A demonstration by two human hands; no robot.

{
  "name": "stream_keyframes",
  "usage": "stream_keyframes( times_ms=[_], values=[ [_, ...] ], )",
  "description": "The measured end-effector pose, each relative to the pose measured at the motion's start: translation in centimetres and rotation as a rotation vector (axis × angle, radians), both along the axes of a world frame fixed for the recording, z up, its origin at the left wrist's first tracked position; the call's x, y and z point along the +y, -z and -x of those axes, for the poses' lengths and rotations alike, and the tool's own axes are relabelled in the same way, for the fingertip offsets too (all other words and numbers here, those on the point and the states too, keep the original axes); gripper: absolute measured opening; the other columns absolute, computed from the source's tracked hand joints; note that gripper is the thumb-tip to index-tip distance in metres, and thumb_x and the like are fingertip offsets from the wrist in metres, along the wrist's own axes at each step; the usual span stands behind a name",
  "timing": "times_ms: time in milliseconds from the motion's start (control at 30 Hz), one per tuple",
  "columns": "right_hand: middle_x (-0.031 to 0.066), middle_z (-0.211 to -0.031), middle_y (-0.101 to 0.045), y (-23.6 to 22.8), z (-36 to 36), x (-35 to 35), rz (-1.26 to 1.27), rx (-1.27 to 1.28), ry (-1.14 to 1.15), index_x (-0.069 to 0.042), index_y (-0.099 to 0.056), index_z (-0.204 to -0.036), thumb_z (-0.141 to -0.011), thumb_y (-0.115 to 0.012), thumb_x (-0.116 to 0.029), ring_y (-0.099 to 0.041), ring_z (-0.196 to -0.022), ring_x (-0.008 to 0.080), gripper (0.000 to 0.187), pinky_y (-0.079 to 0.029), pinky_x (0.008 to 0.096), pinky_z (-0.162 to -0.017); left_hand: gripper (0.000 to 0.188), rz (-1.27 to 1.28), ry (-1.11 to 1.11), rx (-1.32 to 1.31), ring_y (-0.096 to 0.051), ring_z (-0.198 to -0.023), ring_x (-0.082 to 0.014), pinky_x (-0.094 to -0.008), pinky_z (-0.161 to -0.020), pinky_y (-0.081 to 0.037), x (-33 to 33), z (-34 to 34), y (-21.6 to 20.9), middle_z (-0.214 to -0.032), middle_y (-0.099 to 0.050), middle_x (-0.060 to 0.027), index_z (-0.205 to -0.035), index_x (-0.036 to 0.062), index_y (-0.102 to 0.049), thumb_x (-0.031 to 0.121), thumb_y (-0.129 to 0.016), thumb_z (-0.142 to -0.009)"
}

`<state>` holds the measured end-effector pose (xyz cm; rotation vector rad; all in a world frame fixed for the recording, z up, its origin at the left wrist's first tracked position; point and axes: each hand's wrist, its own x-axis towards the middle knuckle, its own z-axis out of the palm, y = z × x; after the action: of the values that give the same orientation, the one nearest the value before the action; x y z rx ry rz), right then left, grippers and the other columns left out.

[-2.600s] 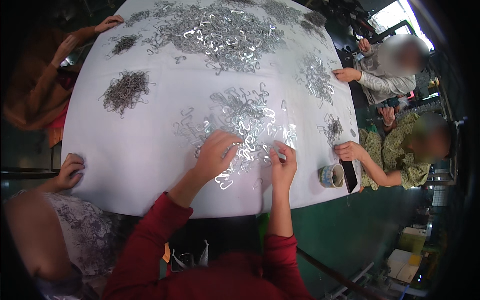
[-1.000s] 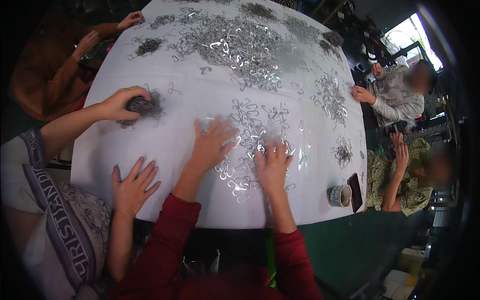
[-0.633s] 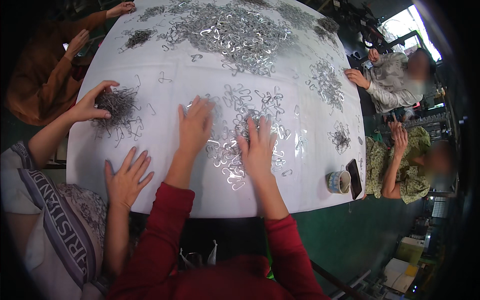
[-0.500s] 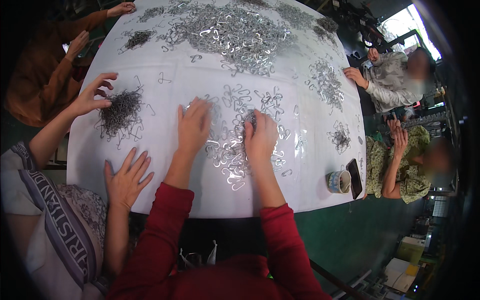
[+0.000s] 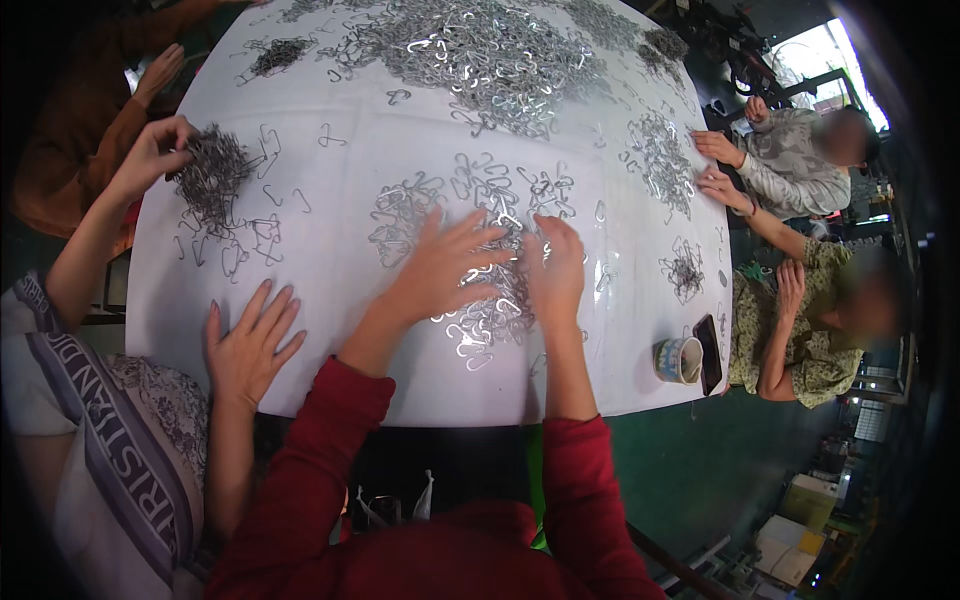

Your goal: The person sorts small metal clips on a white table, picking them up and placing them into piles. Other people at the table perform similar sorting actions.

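Observation:
A loose pile of shiny metal S-shaped hooks (image 5: 480, 335) lies on the white-covered table in front of me. My left hand (image 5: 445, 265) is over the middle of this pile, its fingers spread wide and pointing right; no hook shows in its grip. At the pile's right edge is my right hand (image 5: 556, 268), its fingers bent downward and a little apart against the hooks. I see nothing held in it, though its palm is hidden. Hooks under both hands are partly covered. More hooks (image 5: 408, 205) lie beyond my left hand.
A large heap of hooks (image 5: 490, 60) covers the table's far side. To the left, a co-worker's hand (image 5: 155, 155) touches a dark wire pile (image 5: 212, 185); their other hand (image 5: 250, 350) rests flat. A paper cup (image 5: 678, 360) and phone (image 5: 708, 355) stand near the right edge.
My left hand has moved right from the pile's left side onto its middle, fingers spreading. My right hand has shifted right to the pile's edge. The left co-worker's far hand has moved left.

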<state>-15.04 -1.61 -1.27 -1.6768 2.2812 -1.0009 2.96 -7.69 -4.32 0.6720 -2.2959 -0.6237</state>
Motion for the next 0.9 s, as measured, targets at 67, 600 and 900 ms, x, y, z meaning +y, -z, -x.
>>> stream_keyframes(
  times_ms=[67, 600, 900],
  values=[
    [0.0109, -0.138, -0.051, 1.4, -1.3, 1.5, 0.114, 0.14, -0.147, -0.015, -0.06, -0.127, -0.091, -0.064, -0.027, -0.044, -0.13, 0.0328, 0.038, -0.035, 0.0504, -0.105, 0.029, 0.08, -0.045, -0.133, -0.044, -0.135, -0.0255, -0.06, -0.114, -0.016, 0.1, 0.3, 0.2, -0.13, -0.06, -0.0013, -0.118, 0.0183, -0.067, 0.016, -0.065, -0.089],
    [0.0164, -0.125, -0.058, 2.3, 0.6, 5.6, 0.318, -0.019, 0.043, 0.001, -0.055, -0.126, -0.093, -0.056, -0.015, -0.053, -0.114, 0.0308, 0.037, -0.036, 0.0408, -0.102, 0.038, 0.009, -0.805, 0.049, -0.033, -0.139, -0.0359, -0.0654, -0.112, -0.004, -3.9, -2.2, 4.2, -0.137, -0.05, -0.015, -0.127, 0.0091, -0.057, 0.016, -0.058, -0.09],
    [0.0188, -0.126, -0.056, 2.4, 3.8, 11.1, 0.32, -0.5, 0.235, 0.006, -0.05, -0.129, -0.101, -0.048, -0.02, -0.053, -0.115, 0.0272, 0.038, -0.042, 0.0367, -0.099, 0.065, -0.038, -0.496, -0.368, -0.011, -0.147, -0.034, -0.0637, -0.114, -0.008, -1.3, -1.8, 2.2, -0.155, -0.028, -0.0103, -0.145, 0.0129, -0.041, 0.054, -0.046, -0.094]
  ],
)
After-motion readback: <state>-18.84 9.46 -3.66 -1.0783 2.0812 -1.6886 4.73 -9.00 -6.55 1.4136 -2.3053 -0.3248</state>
